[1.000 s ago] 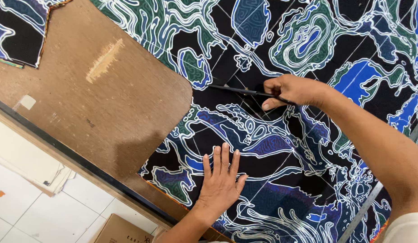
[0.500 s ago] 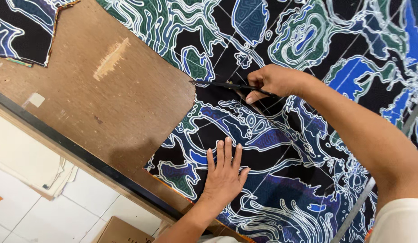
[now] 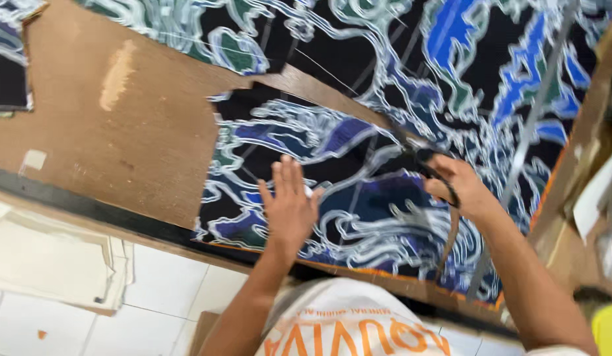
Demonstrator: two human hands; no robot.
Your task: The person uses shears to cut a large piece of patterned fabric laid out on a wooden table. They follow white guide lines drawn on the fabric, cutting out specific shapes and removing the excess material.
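A large black fabric (image 3: 464,72) with blue, green and white swirls lies over a brown wooden table (image 3: 121,132). A cut runs through it, and a separated piece of the fabric (image 3: 332,165) lies nearest me. My left hand (image 3: 289,207) rests flat on that piece, fingers spread. My right hand (image 3: 461,188) grips black scissors (image 3: 428,165) at the right end of the cut line, where the brown table shows through the gap. The scissor blades are blurred and partly hidden by my hand.
A long metal ruler (image 3: 527,138) lies diagonally across the fabric at right. Another fabric piece (image 3: 9,66) sits at the far left edge. Pale paper sheets (image 3: 55,257) lie on the white tiled floor (image 3: 167,296). Clutter and a yellow object (image 3: 608,326) are at right.
The cut has run on across the fabric, and the near piece is now separate. My right hand with the scissors moved to the right end. The view shifted; my left hand still presses the piece.
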